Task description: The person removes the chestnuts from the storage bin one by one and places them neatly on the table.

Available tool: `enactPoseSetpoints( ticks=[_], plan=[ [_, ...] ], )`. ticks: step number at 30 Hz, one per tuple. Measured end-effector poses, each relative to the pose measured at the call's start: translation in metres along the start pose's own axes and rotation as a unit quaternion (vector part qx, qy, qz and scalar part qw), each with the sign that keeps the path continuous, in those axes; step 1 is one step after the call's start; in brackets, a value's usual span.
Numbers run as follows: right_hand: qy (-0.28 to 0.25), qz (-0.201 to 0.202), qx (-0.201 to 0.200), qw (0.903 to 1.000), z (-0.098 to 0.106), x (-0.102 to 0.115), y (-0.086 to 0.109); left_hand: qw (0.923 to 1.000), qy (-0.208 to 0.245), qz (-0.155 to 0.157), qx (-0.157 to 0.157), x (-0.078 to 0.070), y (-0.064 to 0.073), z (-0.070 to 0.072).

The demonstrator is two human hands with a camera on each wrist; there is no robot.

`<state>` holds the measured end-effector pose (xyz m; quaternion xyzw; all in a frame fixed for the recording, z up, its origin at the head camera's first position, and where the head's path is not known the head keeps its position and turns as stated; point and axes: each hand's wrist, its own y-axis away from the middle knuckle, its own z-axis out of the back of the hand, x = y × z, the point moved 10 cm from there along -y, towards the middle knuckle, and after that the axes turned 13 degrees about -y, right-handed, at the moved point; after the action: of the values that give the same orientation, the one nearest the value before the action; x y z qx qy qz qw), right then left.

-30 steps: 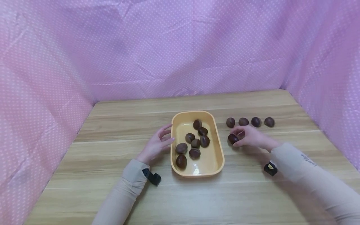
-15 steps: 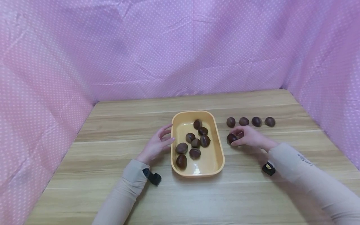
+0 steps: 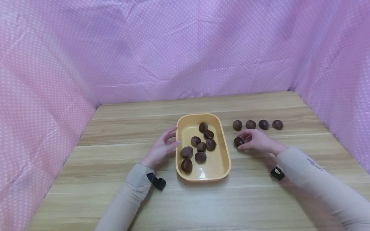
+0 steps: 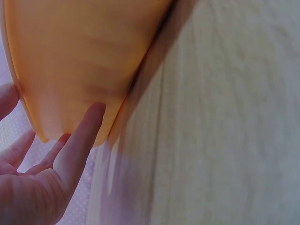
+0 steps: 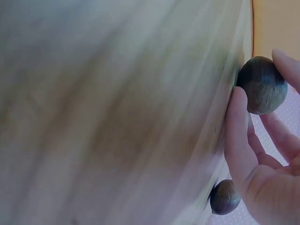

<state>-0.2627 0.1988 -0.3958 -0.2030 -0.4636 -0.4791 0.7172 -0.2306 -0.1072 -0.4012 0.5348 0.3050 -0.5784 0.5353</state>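
Note:
My right hand [image 3: 257,140] pinches a dark brown chestnut [image 3: 238,142] between thumb and fingertips, low over the table just right of the orange-yellow tray [image 3: 226,166]. In the right wrist view the chestnut [image 5: 262,85] sits at the fingertips, close to the tabletop. My left hand [image 3: 159,149] lies along the tray's left side with its fingers spread and fairly straight. From the left wrist view, fingertips touch the tray's outer wall [image 4: 84,51] and rim. Several chestnuts [image 3: 200,157] lie loose inside the tray.
Behind my right hand, several chestnuts [image 3: 264,124] stand in a row on the wooden table [image 3: 138,122]. A pink dotted cloth [image 3: 185,51] hangs around the back and sides. Both wrists wear black cameras [image 3: 156,182].
My right hand has shifted the chestnut very slightly left, toward the tray, and still pinches it. The left hand and tray stay where they were.

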Motion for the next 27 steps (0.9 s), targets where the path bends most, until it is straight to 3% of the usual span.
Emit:
enactPoseSetpoints(
  ticks=[8, 15, 27],
  plan=[
    [-0.002, 0.009, -0.005, 0.9999, 0.001, 0.002, 0.002, 1.0, 0.009, 0.001, -0.002, 0.001, 0.0, 0.0],
    [-0.029, -0.007, -0.006, 0.9995, 0.005, 0.001, 0.002, 0.9999, 0.01, -0.003, 0.0, -0.001, -0.001, -0.001],
    [0.027, 0.014, -0.036, 0.9989, 0.021, 0.025, 0.006, 0.9999, 0.017, 0.001, 0.0, -0.001, -0.001, -0.001]
  ],
)
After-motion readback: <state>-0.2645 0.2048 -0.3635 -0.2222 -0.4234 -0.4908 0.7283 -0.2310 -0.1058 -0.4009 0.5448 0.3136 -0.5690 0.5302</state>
